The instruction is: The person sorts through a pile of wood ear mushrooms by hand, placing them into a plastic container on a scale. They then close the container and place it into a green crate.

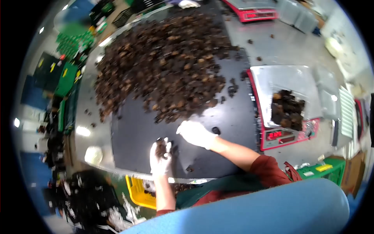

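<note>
A large heap of dark brown pieces that look like dried mushrooms (167, 58) covers the far part of the black work surface (136, 144). My left hand (159, 162), in a white glove, is turned palm up with its fingers curled round a dark mushroom piece (160, 149). Just below the heap's near edge is my right hand (196, 134), also white-gloved, back upward and blurred; its fingertips are too smeared to show whether they grip anything. One dark piece (216, 130) lies beside the right hand, and a small bit (189, 169) lies near the table's front edge.
To the right, a red scale (269, 145) with a lit display bears a clear tray of dark pieces (287, 111). Another red scale (259, 15) stands farther back. Clear plastic containers (327, 91) sit at the right. A yellow basket (134, 193) is below the front edge.
</note>
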A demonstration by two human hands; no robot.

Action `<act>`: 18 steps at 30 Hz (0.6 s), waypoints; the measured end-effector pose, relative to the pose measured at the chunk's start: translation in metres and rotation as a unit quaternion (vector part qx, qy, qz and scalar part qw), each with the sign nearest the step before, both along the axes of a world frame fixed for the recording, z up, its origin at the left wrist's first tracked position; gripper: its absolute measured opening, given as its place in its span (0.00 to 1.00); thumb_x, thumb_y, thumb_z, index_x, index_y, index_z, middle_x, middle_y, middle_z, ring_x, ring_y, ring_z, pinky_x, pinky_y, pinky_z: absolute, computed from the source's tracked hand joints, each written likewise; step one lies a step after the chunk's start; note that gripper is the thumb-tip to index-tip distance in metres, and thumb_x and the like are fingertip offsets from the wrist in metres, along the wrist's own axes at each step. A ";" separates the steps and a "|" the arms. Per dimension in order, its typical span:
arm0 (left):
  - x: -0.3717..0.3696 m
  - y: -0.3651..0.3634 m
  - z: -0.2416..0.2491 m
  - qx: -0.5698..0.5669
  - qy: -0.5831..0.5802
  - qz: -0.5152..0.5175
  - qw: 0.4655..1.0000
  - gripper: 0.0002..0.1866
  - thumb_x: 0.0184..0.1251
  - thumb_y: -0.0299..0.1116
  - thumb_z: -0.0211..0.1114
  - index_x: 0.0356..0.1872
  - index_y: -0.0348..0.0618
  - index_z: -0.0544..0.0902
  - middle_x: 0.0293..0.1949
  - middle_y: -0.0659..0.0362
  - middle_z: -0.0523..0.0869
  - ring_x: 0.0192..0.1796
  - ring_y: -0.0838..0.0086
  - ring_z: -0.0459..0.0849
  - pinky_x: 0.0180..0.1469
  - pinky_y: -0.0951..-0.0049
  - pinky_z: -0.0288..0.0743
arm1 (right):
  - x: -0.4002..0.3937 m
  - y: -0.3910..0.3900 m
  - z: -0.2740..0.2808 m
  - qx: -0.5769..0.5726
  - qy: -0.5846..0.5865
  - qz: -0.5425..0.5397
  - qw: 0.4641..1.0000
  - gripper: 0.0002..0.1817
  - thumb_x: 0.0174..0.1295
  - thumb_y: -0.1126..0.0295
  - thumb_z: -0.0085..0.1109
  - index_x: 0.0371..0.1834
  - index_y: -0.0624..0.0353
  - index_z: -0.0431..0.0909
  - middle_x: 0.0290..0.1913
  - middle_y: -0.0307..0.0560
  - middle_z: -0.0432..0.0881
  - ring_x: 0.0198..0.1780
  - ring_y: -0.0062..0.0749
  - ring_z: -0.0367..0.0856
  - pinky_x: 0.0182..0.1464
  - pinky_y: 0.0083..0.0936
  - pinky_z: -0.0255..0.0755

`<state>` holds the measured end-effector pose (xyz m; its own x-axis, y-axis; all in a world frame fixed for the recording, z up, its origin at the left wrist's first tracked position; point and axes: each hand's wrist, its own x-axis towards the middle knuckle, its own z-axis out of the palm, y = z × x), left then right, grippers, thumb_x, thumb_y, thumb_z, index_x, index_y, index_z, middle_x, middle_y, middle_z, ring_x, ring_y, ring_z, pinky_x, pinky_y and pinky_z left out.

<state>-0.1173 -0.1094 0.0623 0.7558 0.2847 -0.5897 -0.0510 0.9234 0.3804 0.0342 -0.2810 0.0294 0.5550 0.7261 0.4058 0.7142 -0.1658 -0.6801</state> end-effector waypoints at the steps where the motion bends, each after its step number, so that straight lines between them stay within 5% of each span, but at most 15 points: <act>1: 0.005 -0.002 -0.004 0.023 0.004 0.002 1.000 0.11 0.68 0.37 0.63 0.44 0.43 0.86 0.46 0.53 0.88 0.46 0.60 0.88 0.28 0.74 0.84 | -0.004 -0.016 0.010 0.019 0.030 -0.003 0.999 0.07 0.60 0.70 0.52 0.35 0.55 0.81 0.35 0.50 0.81 0.41 0.44 0.82 0.44 0.38 0.76; 5: 0.039 -0.023 -0.005 0.097 -0.045 -0.094 0.990 0.13 0.69 0.37 0.65 0.49 0.44 0.83 0.46 0.56 0.88 0.49 0.68 0.87 0.34 0.75 0.86 | -0.010 -0.100 0.073 0.060 0.161 -0.047 0.984 0.05 0.61 0.70 0.59 0.38 0.53 0.81 0.41 0.49 0.82 0.42 0.47 0.81 0.47 0.37 0.76; 10: 0.111 -0.136 0.075 0.300 -0.049 -0.260 0.917 0.15 0.65 0.29 0.64 0.52 0.42 0.79 0.40 0.56 0.85 0.31 0.75 0.80 0.32 0.77 0.76 | -0.005 -0.220 0.136 0.077 0.069 -0.209 0.972 0.06 0.56 0.79 0.60 0.36 0.56 0.81 0.43 0.48 0.83 0.43 0.43 0.82 0.46 0.32 0.76; 12: 0.134 -0.173 0.093 0.423 -0.107 -0.340 0.833 0.15 0.62 0.26 0.66 0.51 0.40 0.80 0.41 0.57 0.85 0.34 0.75 0.81 0.37 0.76 0.77 | 0.002 -0.263 0.146 0.055 -0.047 -0.322 0.944 0.08 0.55 0.81 0.59 0.37 0.57 0.81 0.43 0.49 0.83 0.44 0.41 0.83 0.47 0.32 0.76; 14: 0.159 -0.208 0.098 0.618 -0.211 -0.345 0.674 0.17 0.61 0.25 0.66 0.52 0.39 0.80 0.38 0.58 0.82 0.32 0.78 0.80 0.37 0.77 0.77 | 0.007 -0.294 0.151 0.085 -0.029 -0.420 0.903 0.08 0.54 0.77 0.62 0.37 0.55 0.83 0.43 0.49 0.83 0.48 0.44 0.81 0.52 0.35 0.76; 16: 0.176 -0.249 0.117 0.626 -0.291 -0.333 0.642 0.18 0.58 0.28 0.71 0.50 0.40 0.82 0.41 0.56 0.83 0.42 0.68 0.84 0.50 0.70 0.77 | 0.012 -0.318 0.151 0.073 -0.040 -0.449 0.890 0.09 0.54 0.79 0.61 0.37 0.55 0.83 0.44 0.49 0.82 0.50 0.44 0.80 0.55 0.35 0.74; 18: 0.198 -0.282 0.109 0.708 -0.394 -0.231 0.539 0.20 0.56 0.30 0.73 0.51 0.44 0.82 0.45 0.51 0.82 0.47 0.60 0.83 0.53 0.65 0.77 | 0.017 -0.331 0.151 0.010 -0.049 -0.454 0.890 0.08 0.55 0.76 0.60 0.38 0.55 0.82 0.49 0.50 0.82 0.54 0.45 0.78 0.60 0.37 0.71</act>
